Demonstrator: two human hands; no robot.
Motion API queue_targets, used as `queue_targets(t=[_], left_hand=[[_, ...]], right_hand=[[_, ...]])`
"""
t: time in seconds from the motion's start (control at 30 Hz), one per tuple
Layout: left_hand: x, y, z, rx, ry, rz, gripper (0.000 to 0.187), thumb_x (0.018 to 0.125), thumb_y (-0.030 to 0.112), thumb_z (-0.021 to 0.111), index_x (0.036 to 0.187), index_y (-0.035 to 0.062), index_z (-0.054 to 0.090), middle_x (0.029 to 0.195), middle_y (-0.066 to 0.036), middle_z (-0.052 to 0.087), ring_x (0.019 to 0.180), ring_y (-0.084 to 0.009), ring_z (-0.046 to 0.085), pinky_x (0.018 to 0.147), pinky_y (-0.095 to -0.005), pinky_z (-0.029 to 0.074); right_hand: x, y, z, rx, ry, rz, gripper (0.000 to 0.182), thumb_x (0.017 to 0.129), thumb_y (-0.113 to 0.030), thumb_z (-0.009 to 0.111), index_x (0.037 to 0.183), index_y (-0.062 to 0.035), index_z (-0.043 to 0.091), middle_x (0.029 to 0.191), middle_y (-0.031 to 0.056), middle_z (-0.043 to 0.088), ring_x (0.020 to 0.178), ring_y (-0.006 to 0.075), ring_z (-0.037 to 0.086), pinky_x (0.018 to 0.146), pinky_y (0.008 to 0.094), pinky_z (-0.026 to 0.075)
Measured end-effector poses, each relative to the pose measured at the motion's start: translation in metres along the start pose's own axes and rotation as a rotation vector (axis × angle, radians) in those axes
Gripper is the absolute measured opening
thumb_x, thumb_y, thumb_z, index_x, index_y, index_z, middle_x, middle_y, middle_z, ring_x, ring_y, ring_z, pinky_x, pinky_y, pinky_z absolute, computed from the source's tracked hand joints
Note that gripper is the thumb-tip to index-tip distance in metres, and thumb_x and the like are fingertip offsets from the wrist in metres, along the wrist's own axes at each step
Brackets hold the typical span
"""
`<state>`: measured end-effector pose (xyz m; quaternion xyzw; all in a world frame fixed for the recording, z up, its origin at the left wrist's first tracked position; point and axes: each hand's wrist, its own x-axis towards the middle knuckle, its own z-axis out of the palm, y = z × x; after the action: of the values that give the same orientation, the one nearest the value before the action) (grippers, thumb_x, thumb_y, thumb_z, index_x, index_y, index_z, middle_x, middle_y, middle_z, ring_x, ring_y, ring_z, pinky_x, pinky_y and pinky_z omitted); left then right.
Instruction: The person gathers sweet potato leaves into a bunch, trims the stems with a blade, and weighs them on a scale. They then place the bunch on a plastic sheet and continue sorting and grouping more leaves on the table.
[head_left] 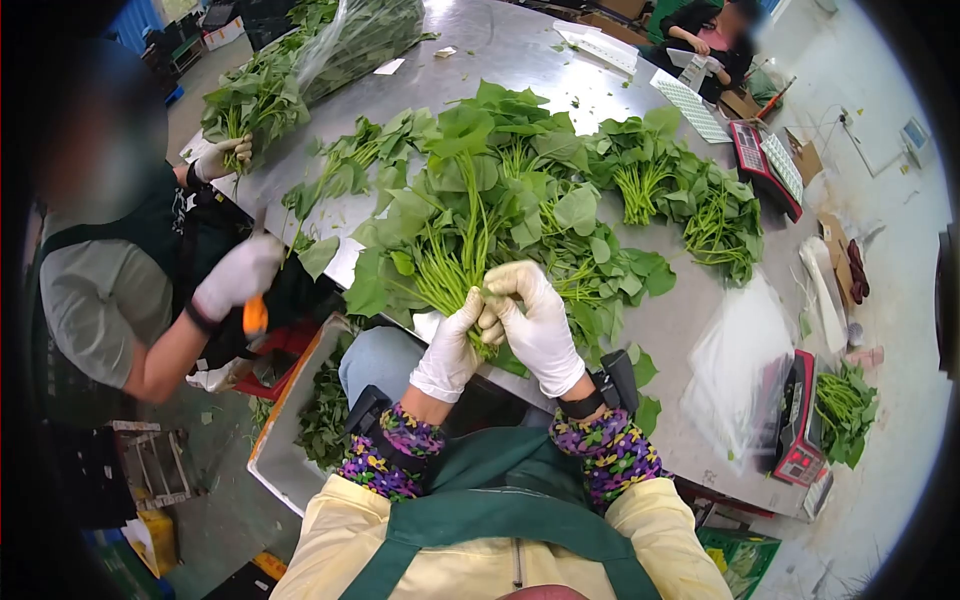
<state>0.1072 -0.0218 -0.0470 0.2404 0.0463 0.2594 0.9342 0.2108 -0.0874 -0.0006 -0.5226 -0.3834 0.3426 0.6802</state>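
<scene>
A bunch of leafy greens (455, 262) with long pale-green stems stands in front of me, its broad leaves pointing away. My left hand (450, 352), in a white glove, is closed around the lower stem ends. Close beside it, my right hand (541, 328), also gloved, has its fingers curled and pinched at the same stems. The fingertips of both hands nearly meet, and exactly what lies between them is partly hidden. More loose greens (575, 210) lie behind and to the right of the bunch on the metal table (660, 340).
Tied-looking bunches (645, 185) lie at the right. Clear plastic bags (735, 370) are near a red scale (797, 425); another red scale (765, 165) stands farther back. At left, a co-worker's gloved hand (238, 275) has an orange-handled tool. A white bin (290, 440) with greens stands below.
</scene>
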Motion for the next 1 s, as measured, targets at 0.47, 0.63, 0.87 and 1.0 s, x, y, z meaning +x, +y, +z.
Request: queue_targets(t=[0.47, 0.63, 0.87, 1.0], left_hand=[[0.003, 0.018, 0.008, 0.209, 0.259, 0.432, 0.02, 0.093, 0.023, 0.057, 0.093, 0.003, 0.055, 0.065, 0.003, 0.04, 0.054, -0.0077, 0.036, 0.048, -0.0213, 0.03], [0.003, 0.025, 0.013, 0.22, 0.315, 0.42, 0.025, 0.094, 0.026, 0.054, 0.102, 0.0021, 0.056, 0.065, 0.003, 0.036, 0.055, -0.0084, 0.033, 0.051, -0.0227, 0.03], [0.006, 0.023, -0.002, 0.156, 0.39, 0.514, 0.021, 0.094, 0.022, 0.056, 0.098, 0.0021, 0.055, 0.066, 0.001, 0.04, 0.056, -0.0104, 0.036, 0.051, -0.0238, 0.032], [0.007, 0.025, -0.005, 0.149, 0.495, 0.589, 0.021, 0.093, 0.021, 0.057, 0.097, 0.0012, 0.054, 0.066, 0.0, 0.041, 0.056, -0.0101, 0.036, 0.05, -0.0234, 0.032]], right_hand=[[-0.014, -0.007, -0.059, -1.352, 0.264, -0.447, 0.028, 0.072, -0.002, 0.057, 0.099, -0.0071, 0.06, 0.089, 0.0109, 0.061, 0.081, 0.0299, 0.056, 0.073, 0.0386, 0.046], [0.007, -0.009, -0.08, -1.351, 0.256, -0.367, 0.025, 0.074, -0.004, 0.057, 0.097, -0.0099, 0.062, 0.099, 0.0081, 0.059, 0.083, 0.0284, 0.056, 0.07, 0.0382, 0.047], [0.069, 0.013, -0.069, -1.574, 0.332, -0.422, 0.011, 0.077, -0.016, 0.061, 0.088, -0.0158, 0.06, 0.078, 0.0053, 0.057, 0.076, 0.0251, 0.057, 0.063, 0.0373, 0.048], [0.083, 0.024, -0.063, -1.727, 0.358, -0.259, 0.016, 0.076, -0.026, 0.067, 0.083, -0.0149, 0.058, 0.077, 0.0047, 0.059, 0.07, 0.027, 0.058, 0.059, 0.0391, 0.047]])
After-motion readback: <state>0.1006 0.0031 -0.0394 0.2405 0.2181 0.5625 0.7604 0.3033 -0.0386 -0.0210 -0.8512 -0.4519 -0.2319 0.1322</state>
